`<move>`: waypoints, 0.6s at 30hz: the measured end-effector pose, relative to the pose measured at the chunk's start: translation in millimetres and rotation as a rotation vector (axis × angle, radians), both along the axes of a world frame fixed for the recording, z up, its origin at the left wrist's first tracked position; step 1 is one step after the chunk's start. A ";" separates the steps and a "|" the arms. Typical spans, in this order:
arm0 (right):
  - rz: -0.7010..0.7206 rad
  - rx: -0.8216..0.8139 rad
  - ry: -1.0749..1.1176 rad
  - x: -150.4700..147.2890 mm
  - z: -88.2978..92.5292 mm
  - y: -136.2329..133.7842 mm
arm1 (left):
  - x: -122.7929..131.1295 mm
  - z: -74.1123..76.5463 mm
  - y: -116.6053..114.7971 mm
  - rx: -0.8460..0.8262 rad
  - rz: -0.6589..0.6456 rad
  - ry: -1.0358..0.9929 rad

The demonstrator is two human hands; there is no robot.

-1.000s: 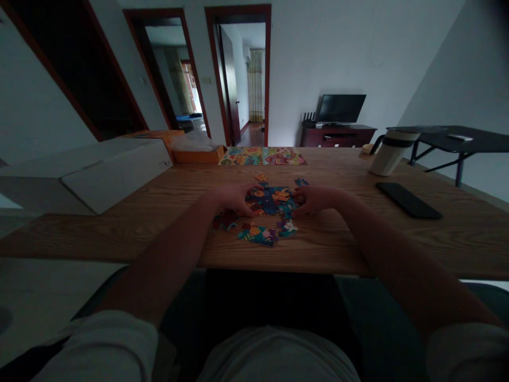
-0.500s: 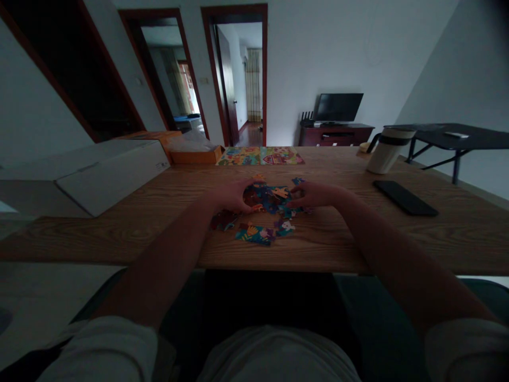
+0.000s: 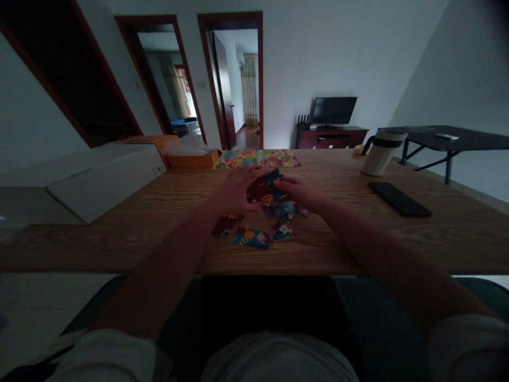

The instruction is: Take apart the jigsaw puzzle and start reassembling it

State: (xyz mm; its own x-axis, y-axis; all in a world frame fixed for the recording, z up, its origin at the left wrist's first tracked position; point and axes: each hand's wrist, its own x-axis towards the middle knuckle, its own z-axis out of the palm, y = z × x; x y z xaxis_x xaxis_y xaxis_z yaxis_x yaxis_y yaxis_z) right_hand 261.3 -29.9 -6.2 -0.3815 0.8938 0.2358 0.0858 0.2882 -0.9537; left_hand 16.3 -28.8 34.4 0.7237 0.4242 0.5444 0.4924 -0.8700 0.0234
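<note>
Dark jigsaw puzzle pieces [image 3: 260,190] in blue and brownish red stand tilted up between my two hands. My left hand [image 3: 237,189] curves round their left side, thumb low and fingers over the top. From the right, my right hand [image 3: 296,192] grips their edge with its fingertips. More loose pieces [image 3: 288,211] lie heaped just below the right hand. Nearer to me, a joined strip of pieces [image 3: 251,238] shows yellow plants on teal. Beside it are a piece with a white animal [image 3: 282,230] and a brownish-red piece [image 3: 223,225].
A colourful picture sheet [image 3: 258,158] lies at the table's far edge. To the left stand a white box [image 3: 107,178] and an orange box [image 3: 191,161] with clear plastic in it. A tumbler [image 3: 382,155] and a black phone-like slab [image 3: 398,199] are on the right.
My hands have gathered and lifted some of the puzzle pieces, which now stand tilted between them. The right hand has moved left towards the left hand. The view has shifted slightly.
</note>
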 end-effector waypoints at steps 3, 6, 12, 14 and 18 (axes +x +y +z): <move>0.066 -0.061 0.163 -12.0 -1.6 -5.1 | 10.9 -4.8 -1.1 0.023 -0.052 -0.085; 0.039 -0.063 0.218 -13.8 -1.8 -7.4 | 17.2 -12.2 5.8 -0.155 -0.070 -0.314; 0.046 -0.116 0.255 -10.8 -0.4 -8.8 | 25.8 -25.6 17.2 -0.933 -0.111 -0.743; 0.029 -0.112 0.229 -12.1 -1.7 -8.3 | 27.1 -26.9 16.2 -1.002 -0.083 -0.788; 0.020 -0.124 0.215 -12.3 -6.0 -3.7 | 26.1 -24.5 12.9 -1.018 -0.032 -0.831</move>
State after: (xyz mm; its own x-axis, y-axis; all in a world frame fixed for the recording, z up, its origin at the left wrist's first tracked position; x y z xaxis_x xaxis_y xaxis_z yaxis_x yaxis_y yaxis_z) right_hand 249.1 -33.6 -12.2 -0.3524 0.9138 0.2018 -0.1270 0.1670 -0.9777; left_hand 42.4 -15.9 9.9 0.3474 0.8954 0.2784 -0.0074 -0.2943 0.9557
